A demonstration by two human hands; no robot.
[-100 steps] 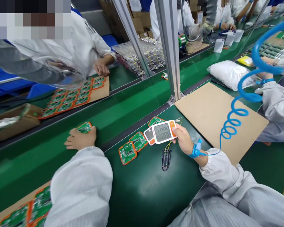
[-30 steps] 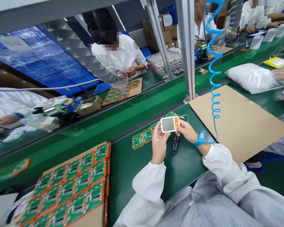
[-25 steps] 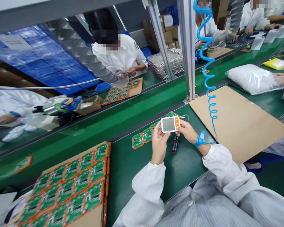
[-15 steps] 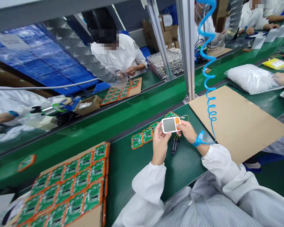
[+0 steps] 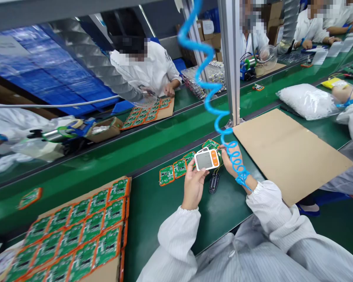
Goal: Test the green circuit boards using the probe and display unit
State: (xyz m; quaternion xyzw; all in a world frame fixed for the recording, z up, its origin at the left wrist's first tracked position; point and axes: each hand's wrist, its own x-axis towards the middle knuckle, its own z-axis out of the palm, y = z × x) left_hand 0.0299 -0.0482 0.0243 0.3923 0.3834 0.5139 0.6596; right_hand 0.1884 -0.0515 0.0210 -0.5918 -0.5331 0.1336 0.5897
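My left hand [image 5: 192, 188] is closed on the lower left edge of a white handheld device [image 5: 204, 161] with a grey screen and orange buttons. The screen faces up, with faint dark marks on it. Just right of the device is my right hand [image 5: 231, 162], fingertips pinched near thin wires; what they hold is too small to make out. Below the device a black battery holder [image 5: 214, 183] lies on the green bench, yellowish wires rising from it. Behind, several orange-rimmed circuit boards [image 5: 180, 168] lie in a row. A blue wrist strap [image 5: 242, 178] circles my right wrist.
A blue coiled cord [image 5: 213, 88] hangs before the metal post [image 5: 231, 62]. Stacked circuit boards [image 5: 82, 229] fill the near left. Cardboard [image 5: 291, 152] and a bag of white parts [image 5: 307, 101] lie at right. A co-worker's hand [image 5: 344, 94] is near the bag; others work across the belt.
My right hand has left the orange buttons and moved to the wires beside the device. Dark marks now show on the screen. The coiled cord has swung left.
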